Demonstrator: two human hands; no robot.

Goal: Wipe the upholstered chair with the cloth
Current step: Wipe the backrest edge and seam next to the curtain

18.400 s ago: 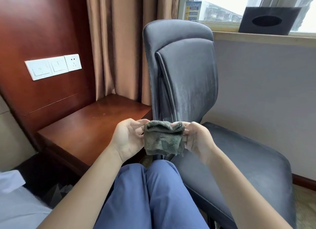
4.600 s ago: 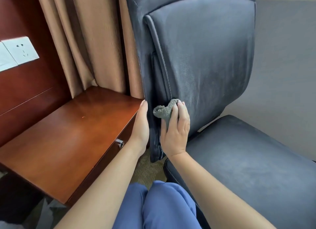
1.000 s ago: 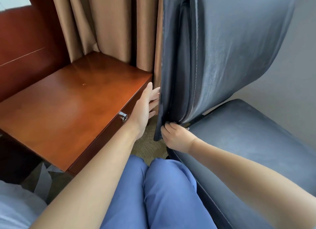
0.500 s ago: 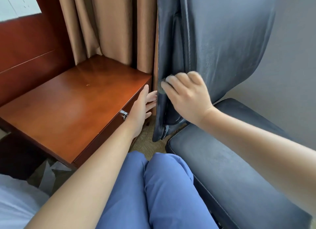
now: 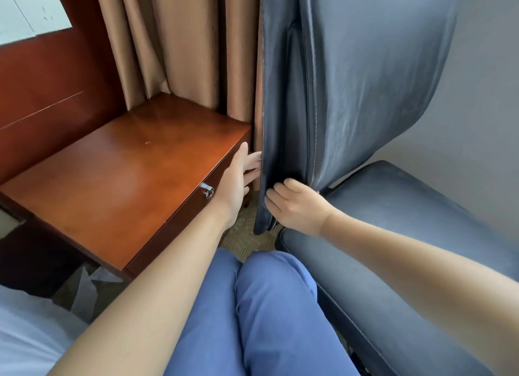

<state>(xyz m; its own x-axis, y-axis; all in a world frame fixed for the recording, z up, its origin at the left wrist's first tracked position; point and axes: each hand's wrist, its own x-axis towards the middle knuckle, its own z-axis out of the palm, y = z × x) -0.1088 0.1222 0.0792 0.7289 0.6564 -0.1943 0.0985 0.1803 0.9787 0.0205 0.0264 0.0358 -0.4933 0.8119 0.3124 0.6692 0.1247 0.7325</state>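
Two hands at work on the lower side edge of the upholstered chair (image 5: 365, 81). Left hand (image 5: 238, 176) reaching past the wooden nightstand (image 5: 118, 179), fingers straight and slipped behind the outer seam of the backrest (image 5: 283, 100), apparently bracing it so that the panel does not swing away under pressure from the other side. Right hand (image 5: 297, 204) low on the backrest's side, just above the gap to the seat cushion (image 5: 407, 235), knuckles toward the camera and fingers (image 5: 276, 197) curled inward against the dark blue fabric. Cloth not visible anywhere; presumably bunched inside that curled grasp, between palm and upholstery, but hidden by the back of the hand, so impossible to say for certain whether anything is actually held or where it sits against the fingertips. Judging from the pose, wiping of the narrow fold between the outer shell and the inner padded panel, near its bottom end. Seat cushion and broad front of the backrest apart from both hands. Brown curtain (image 5: 182, 44) hanging just behind the chair, wall switch plate (image 5: 31, 10) at upper left, blue trousers (image 5: 261, 314) in the foreground.
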